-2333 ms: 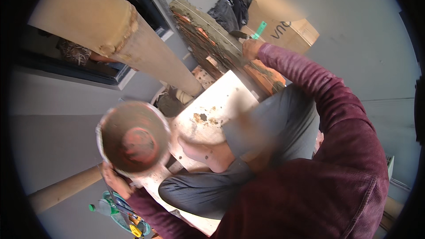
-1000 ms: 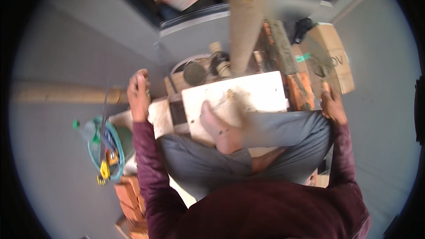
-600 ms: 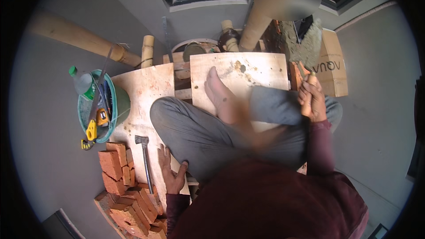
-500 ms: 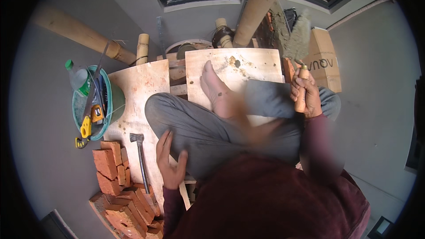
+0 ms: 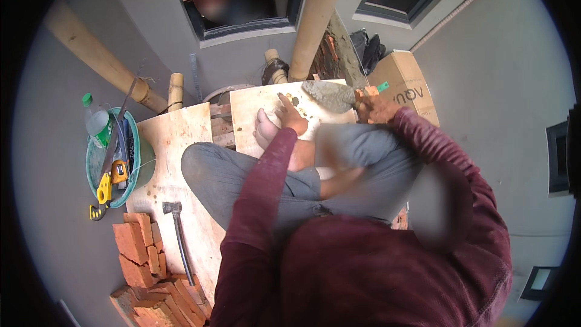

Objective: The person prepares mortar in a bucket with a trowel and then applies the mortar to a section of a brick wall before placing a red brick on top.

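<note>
Right hand (image 5: 376,109) is clamped around the handle of one trowel (image 5: 330,96), its fingers hiding most of the grip, while the blade, coated in grey mortar, points left above the middle board (image 5: 245,106). One finger of the left hand (image 5: 293,119) reaches toward mortar spots on that board, beside a bare foot (image 5: 266,127) partly covered by the forearm; its other fingers are hard to make out, so I cannot tell whether it is open or closed. Blurred patches hide part of the lower legs and right sleeve. Two boards show, the left board (image 5: 175,136) bearing one hatchet (image 5: 180,236). Bricks (image 5: 136,242) beside it overlap too much for a sure count, and the lower ones are cut off. One bucket (image 5: 148,157) holds one bottle (image 5: 98,124), one saw (image 5: 104,189) and a yellow tape measure (image 5: 120,171); its deeper contents are hidden. One cardboard box (image 5: 399,79) sits partly behind the right hand.
</note>
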Motion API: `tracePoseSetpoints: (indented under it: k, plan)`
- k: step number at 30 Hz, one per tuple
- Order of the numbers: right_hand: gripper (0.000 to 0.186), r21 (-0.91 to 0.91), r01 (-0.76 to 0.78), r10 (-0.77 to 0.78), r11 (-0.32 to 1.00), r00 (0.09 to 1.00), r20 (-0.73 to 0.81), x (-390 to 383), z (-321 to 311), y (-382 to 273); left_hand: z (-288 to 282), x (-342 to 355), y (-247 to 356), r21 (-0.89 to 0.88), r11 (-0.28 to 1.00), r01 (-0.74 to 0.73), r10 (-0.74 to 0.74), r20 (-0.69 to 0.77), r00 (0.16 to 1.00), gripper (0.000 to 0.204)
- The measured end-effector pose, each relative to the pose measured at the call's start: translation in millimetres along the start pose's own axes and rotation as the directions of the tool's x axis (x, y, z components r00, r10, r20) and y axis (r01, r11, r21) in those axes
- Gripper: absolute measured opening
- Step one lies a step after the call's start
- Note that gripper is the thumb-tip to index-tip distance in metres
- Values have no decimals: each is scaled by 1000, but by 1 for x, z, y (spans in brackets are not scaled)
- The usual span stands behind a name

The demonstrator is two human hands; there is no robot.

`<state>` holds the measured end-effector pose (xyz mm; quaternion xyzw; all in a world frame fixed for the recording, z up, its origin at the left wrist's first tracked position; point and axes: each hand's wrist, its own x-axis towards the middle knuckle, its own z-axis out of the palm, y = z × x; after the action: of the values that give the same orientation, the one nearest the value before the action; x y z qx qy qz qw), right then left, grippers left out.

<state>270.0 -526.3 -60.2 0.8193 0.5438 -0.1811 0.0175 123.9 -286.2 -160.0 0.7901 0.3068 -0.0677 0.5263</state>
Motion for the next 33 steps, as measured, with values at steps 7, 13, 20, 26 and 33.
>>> tracePoseSetpoints:
  k: [7, 13, 20, 26, 33]
  plan:
    - [20, 352, -200, 183, 914, 980, 82, 18, 22, -31, 27, -9, -3, 241, 969, 44, -18, -110, 994, 92]
    - [31, 436, -102, 76, 894, 994, 76, 17, 37, -14, 41, -3, 5, 329, 943, -52, 91, -105, 990, 89]
    - [36, 751, -428, 274, 503, 903, 332, -22, -30, -1, 15, -8, 31, -46, 926, -376, 362, -187, 913, 87]
    - [38, 826, -386, 578, 410, 811, 92, -73, -87, 37, -107, -65, 26, 45, 865, -500, 500, -166, 850, 64]
    - [37, 734, -476, 768, 484, 633, -96, 17, -89, 109, -192, -175, -48, 500, 863, -76, 338, -457, 823, 56]
